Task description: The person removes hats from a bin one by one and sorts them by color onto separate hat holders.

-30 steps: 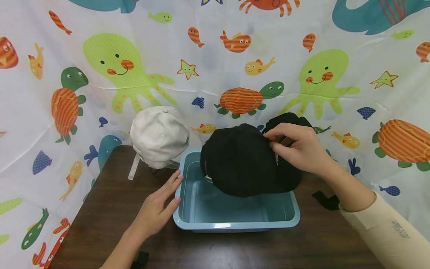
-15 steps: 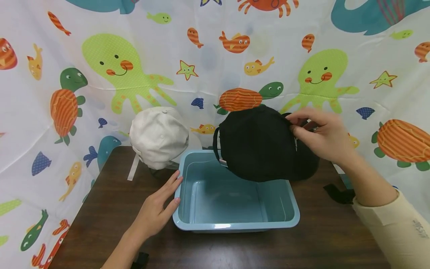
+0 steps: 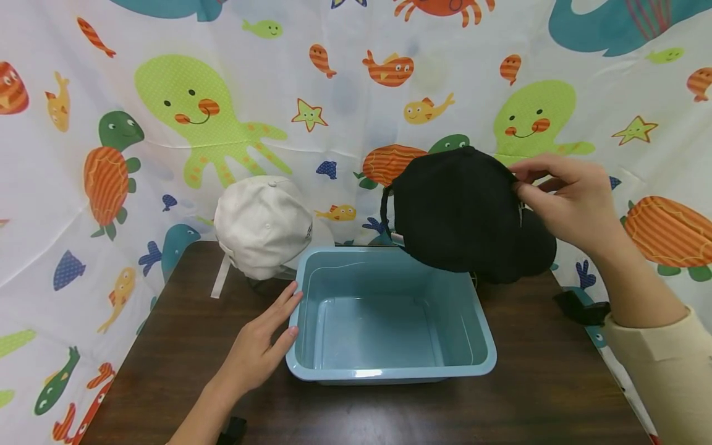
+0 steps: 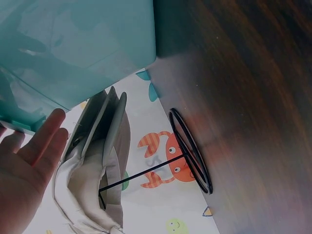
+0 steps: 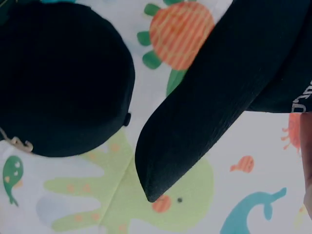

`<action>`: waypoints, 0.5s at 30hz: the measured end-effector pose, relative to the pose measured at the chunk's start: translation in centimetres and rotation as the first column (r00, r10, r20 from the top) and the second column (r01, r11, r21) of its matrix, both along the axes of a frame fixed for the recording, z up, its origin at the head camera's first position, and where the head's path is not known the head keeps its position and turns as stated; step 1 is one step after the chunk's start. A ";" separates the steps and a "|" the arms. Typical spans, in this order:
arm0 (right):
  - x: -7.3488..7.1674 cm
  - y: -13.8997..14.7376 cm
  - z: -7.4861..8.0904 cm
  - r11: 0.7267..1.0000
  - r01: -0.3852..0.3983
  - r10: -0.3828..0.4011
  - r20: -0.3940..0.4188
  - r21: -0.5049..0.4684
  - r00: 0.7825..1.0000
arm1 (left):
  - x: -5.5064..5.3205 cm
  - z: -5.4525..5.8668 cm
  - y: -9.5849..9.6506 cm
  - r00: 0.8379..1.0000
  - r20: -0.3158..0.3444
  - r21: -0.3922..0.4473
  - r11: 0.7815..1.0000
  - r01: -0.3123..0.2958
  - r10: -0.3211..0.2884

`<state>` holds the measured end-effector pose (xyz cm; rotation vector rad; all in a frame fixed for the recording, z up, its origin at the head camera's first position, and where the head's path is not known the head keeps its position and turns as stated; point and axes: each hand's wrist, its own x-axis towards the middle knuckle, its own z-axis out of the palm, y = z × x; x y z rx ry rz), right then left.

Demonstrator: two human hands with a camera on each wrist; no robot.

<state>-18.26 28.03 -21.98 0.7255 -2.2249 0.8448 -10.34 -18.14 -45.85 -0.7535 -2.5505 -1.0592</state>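
My right hand [image 3: 573,198] pinches a black baseball cap [image 3: 456,213] at the front of its crown, near the brim. The cap hangs in the air above the back right corner of a light blue plastic basin [image 3: 389,374]. Nothing lies inside the basin. Against its left rim rests my left hand [image 3: 256,346], fingers extended. In the right wrist view, the held cap's brim [image 5: 195,107] crosses the picture, and a second black cap [image 5: 63,83] with a top button is apart from it at the left. The held cap mostly hides that second cap in the head view.
White caps [image 3: 264,225] sit behind and left of the basin, on a black wire stand [image 4: 191,151] seen in the left wrist view. The dark wooden table [image 3: 183,346] ends at a sea-animal curtain [image 3: 345,80] behind.
My right hand has lifted the black cap up and to the right, from over the basin to its back right corner. My left hand has stayed on the rim.
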 end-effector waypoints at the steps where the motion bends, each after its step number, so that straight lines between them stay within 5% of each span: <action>1: -0.2 0.3 0.0 1.000 0.010 -0.010 -0.002 -0.005 1.000 | 0.0 0.0 0.0 1.000 -0.002 0.001 1.000 0.000 0.000; 15: -2.2 3.1 -0.2 0.989 0.143 -0.142 0.023 -0.025 0.990 | -0.2 -0.4 -0.2 0.999 -0.030 0.020 1.000 0.017 -0.017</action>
